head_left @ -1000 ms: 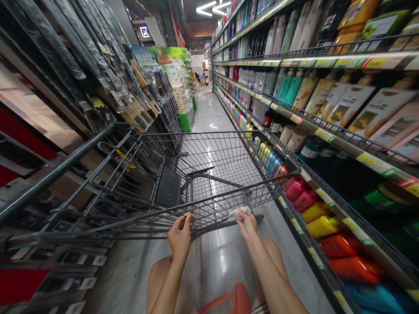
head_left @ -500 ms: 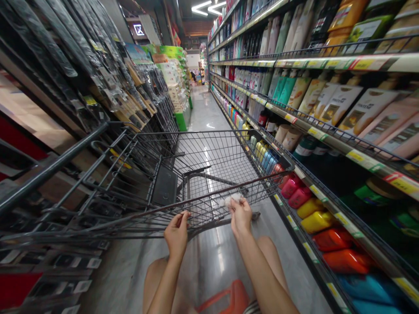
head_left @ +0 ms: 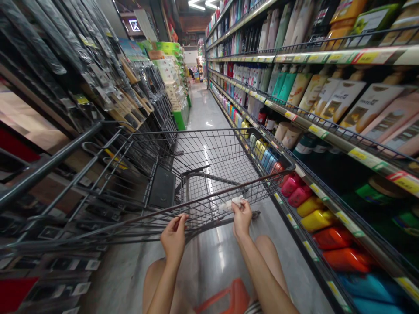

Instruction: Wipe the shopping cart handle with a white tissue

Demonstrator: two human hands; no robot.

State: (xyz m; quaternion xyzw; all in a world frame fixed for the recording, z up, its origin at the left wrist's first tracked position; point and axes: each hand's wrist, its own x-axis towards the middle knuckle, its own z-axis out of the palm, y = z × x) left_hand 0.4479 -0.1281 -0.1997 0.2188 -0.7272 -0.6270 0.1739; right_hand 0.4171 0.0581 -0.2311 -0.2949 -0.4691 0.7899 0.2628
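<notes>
A dark wire shopping cart (head_left: 160, 185) stands across the aisle in front of me, and no goods show in its basket. My right hand (head_left: 242, 218) pinches a crumpled white tissue (head_left: 231, 203) by the cart's near side. My left hand (head_left: 174, 233) is at the same near side, further left, its fingers pressed together at the tips; whether something small is between them is hidden. Both hands are just below the cart's near top rail, a gap between them.
Shelves of bottles (head_left: 347, 102) line the right side, with colored bottles (head_left: 317, 220) low down. Packaged goods hang on the left rack (head_left: 108, 74). Green-based stacked boxes (head_left: 173, 83) stand further on. An orange object (head_left: 240, 296) lies between my knees.
My left hand has shifted slightly left and down. My right hand still pinches the tissue, which has changed shape a little. The view has turned slightly.
</notes>
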